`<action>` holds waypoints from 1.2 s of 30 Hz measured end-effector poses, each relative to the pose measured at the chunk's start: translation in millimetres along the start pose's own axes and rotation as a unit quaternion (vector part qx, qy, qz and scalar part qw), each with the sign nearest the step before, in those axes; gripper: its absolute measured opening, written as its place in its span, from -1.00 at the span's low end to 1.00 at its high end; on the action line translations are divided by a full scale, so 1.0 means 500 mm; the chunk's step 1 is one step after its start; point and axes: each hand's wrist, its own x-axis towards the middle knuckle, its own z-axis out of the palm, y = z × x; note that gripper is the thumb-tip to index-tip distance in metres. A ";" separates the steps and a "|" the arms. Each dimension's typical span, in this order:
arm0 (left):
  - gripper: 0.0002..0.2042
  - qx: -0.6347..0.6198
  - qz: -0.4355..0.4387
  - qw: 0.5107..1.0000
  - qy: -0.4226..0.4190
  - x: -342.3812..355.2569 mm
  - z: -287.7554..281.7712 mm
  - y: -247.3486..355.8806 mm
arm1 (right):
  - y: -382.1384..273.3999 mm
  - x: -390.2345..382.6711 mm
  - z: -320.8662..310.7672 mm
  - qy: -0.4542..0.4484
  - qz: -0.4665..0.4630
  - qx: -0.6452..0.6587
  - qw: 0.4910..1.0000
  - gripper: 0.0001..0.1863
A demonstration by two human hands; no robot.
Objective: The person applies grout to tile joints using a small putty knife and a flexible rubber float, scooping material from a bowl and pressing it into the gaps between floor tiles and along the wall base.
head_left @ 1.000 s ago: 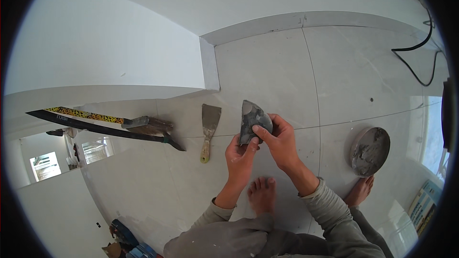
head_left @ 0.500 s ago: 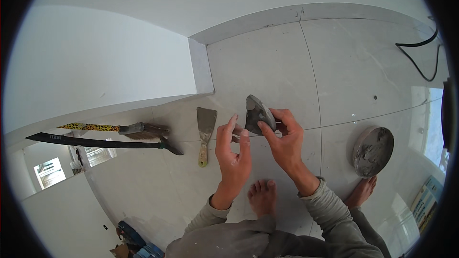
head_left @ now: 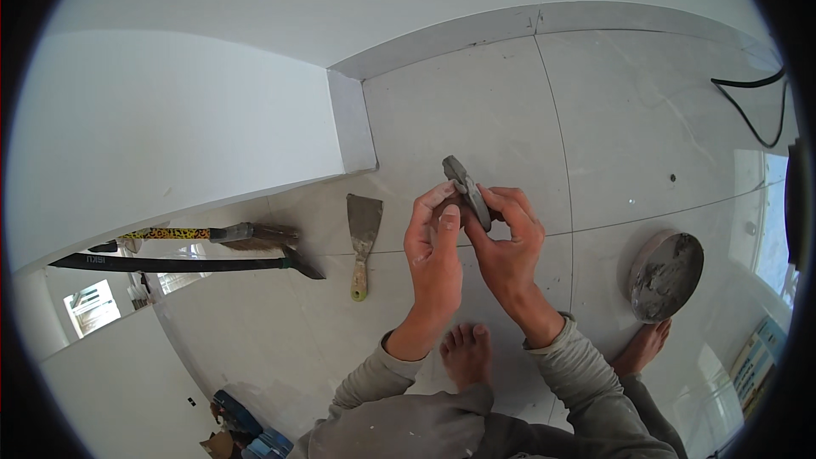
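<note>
My right hand (head_left: 514,246) pinches a flat grey scraper (head_left: 478,204), rounded and smeared with grey paste, between thumb and fingers. It is held above the tiled floor and turned nearly edge-on. My left hand (head_left: 435,246) is curled against its left side, with fingertips touching the smeared face; the thumb is bent in close. Part of the scraper is hidden behind the fingers. To the left of my left hand lies a putty knife (head_left: 364,229) with a dirty blade and worn handle. Right of my right hand stands a round shallow pan (head_left: 636,276) with grey paste inside.
A brush (head_left: 246,233) with a yellow-and-black handle and a black stick (head_left: 183,263) with an angled end lie at left. White walls and a baseboard (head_left: 450,38) bound the floor. A black cable (head_left: 752,119) is far right. My bare feet (head_left: 467,353) are below.
My left hand has moved right and up, from apart to touching the scraper. My right hand has turned the scraper from showing its broad face to nearly edge-on.
</note>
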 end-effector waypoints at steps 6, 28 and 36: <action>-0.62 -0.205 -0.098 0.974 0.027 0.097 -0.008 0.025 | 0.038 0.023 -0.030 0.005 0.088 0.069 0.994 -0.67; -0.37 0.088 -0.059 0.985 0.139 0.423 -0.024 -0.028 | 0.045 0.083 -0.124 0.008 0.108 0.106 0.988 -0.67; -0.36 0.191 0.025 0.973 0.128 0.421 -0.037 -0.084 | 0.049 0.076 -0.139 0.013 0.117 0.098 0.988 -0.68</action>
